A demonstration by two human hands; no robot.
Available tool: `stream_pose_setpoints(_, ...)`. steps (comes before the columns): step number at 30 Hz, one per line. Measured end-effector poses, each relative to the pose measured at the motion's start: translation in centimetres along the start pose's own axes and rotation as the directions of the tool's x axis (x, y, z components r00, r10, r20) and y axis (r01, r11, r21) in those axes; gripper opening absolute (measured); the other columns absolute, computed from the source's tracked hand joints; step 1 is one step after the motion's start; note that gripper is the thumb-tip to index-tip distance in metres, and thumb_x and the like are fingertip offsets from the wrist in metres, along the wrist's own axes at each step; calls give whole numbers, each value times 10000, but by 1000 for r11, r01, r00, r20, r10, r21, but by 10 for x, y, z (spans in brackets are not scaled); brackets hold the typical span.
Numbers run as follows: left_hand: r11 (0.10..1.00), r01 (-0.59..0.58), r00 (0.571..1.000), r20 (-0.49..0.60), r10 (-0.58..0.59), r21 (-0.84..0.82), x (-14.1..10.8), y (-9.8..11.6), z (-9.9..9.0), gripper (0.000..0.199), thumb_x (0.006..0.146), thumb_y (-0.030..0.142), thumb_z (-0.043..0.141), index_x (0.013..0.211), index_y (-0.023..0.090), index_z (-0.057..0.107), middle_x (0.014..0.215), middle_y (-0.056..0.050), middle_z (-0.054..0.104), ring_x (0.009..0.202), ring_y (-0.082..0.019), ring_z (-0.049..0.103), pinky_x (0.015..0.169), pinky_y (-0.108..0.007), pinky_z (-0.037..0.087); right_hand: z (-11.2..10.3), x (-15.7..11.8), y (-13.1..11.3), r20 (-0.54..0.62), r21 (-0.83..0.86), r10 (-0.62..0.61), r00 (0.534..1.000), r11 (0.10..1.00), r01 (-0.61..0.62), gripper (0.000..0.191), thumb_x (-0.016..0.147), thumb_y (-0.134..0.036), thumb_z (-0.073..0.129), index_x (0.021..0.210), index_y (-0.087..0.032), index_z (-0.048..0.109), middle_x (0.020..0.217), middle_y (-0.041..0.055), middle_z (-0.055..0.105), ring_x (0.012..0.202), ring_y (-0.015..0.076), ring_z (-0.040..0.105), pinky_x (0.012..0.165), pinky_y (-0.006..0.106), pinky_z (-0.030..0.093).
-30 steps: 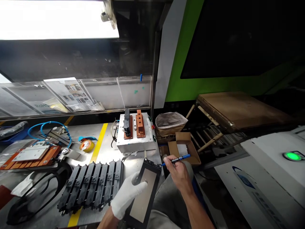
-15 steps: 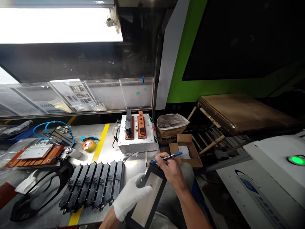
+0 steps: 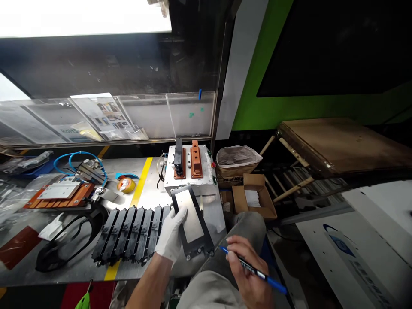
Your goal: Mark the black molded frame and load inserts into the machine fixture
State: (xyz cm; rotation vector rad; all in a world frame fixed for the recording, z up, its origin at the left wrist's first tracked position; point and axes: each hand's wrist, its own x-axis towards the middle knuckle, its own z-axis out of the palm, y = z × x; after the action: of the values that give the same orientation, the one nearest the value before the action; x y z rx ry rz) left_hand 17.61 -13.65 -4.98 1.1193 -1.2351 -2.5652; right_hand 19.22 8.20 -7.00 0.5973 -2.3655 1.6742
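Observation:
My left hand (image 3: 171,235), in a white glove, grips a flat black-framed panel (image 3: 192,219) with a pale, shiny middle, its thumb lying on the face. The panel is tilted, its lower end with small round fittings turned toward my right side. Bare, my right hand (image 3: 249,274) is closed around a blue marker pen (image 3: 254,271). The pen's blue tip points at the panel's lower right corner; whether it touches I cannot tell. Left of my gloved hand, a row of several long black plastic parts (image 3: 131,234) lies on the metal table.
Behind the panel stands a white fixture box (image 3: 206,186) with orange and black blocks on top. Yellow tape (image 3: 126,185), an orange jig (image 3: 59,195) and a black strap (image 3: 48,259) lie on the left. An open carton (image 3: 238,199) and a paper sack (image 3: 238,165) stand right of the table.
The panel has swung round and up to the left in my left hand. My right hand has moved down and right with the marker, away from the panel's former upper end. The view has shifted.

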Motion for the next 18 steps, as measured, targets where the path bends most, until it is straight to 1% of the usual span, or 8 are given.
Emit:
stream_pose_setpoints(3, 999, -37, 999, -39, 36, -2, 5, 3, 0, 513, 734, 310, 835, 1188, 151, 654, 1029, -96, 778, 863, -226, 753, 793, -332, 620, 4, -9, -4, 39, -36, -101, 994, 994, 102, 113, 942, -172, 591, 961, -267, 650, 920, 29, 725, 1003, 225, 679, 881, 356, 576)
stream_pose_setpoints(5, 999, -44, 998, -51, 44, 13, 6, 2, -1, 467, 744, 313, 829, 1147, 153, 653, 998, -83, 777, 869, -219, 751, 791, -323, 620, 7, -10, -4, 82, -34, -123, 989, 991, 126, 126, 942, -160, 588, 970, -272, 638, 839, 15, 715, 1030, 241, 667, 898, 386, 566)
stream_pose_setpoints(7, 999, -50, 997, -59, 50, 15, 7, 0, -2, 413, 753, 308, 824, 1097, 165, 645, 975, -67, 773, 883, -207, 748, 794, -310, 617, 9, -9, -2, 114, -41, -119, 986, 991, 124, 125, 946, -167, 589, 974, -279, 636, 804, 8, 707, 1035, 251, 663, 898, 406, 559)
stream_pose_setpoints(10, 998, -65, 995, -74, 65, -7, 7, -3, -6, 399, 735, 316, 843, 1034, 190, 610, 954, -38, 762, 880, -188, 744, 810, -298, 608, 11, -9, 0, 145, -63, -111, 983, 991, 121, 121, 952, -173, 589, 969, -284, 635, 792, -2, 706, 1030, 251, 665, 897, 413, 551)
stream_pose_setpoints(14, 998, -55, 995, -82, 54, -16, 9, -3, -11, 405, 737, 325, 836, 1044, 194, 606, 919, -32, 749, 851, -182, 737, 794, -299, 604, 11, -10, 0, 139, -73, -117, 983, 989, 128, 118, 953, -170, 583, 932, -279, 621, 757, -15, 697, 1021, 243, 677, 898, 401, 546)
stream_pose_setpoints(16, 998, -55, 995, -82, 54, -11, 9, -3, -11, 394, 750, 326, 822, 1056, 183, 617, 909, -36, 742, 836, -177, 728, 785, -298, 601, 12, -11, -3, 154, -63, -122, 980, 989, 133, 115, 952, -180, 596, 960, -287, 636, 791, -17, 720, 1081, 252, 673, 952, 418, 530)
stream_pose_setpoints(18, 998, -67, 994, -90, 66, -11, 7, -2, -9, 398, 745, 333, 825, 1045, 168, 622, 904, -36, 735, 811, -166, 714, 784, -298, 597, 15, -10, -8, 220, -50, -145, 965, 986, 159, 118, 942, -204, 631, 1009, -299, 657, 864, -21, 755, 1197, 271, 641, 1065, 455, 473)
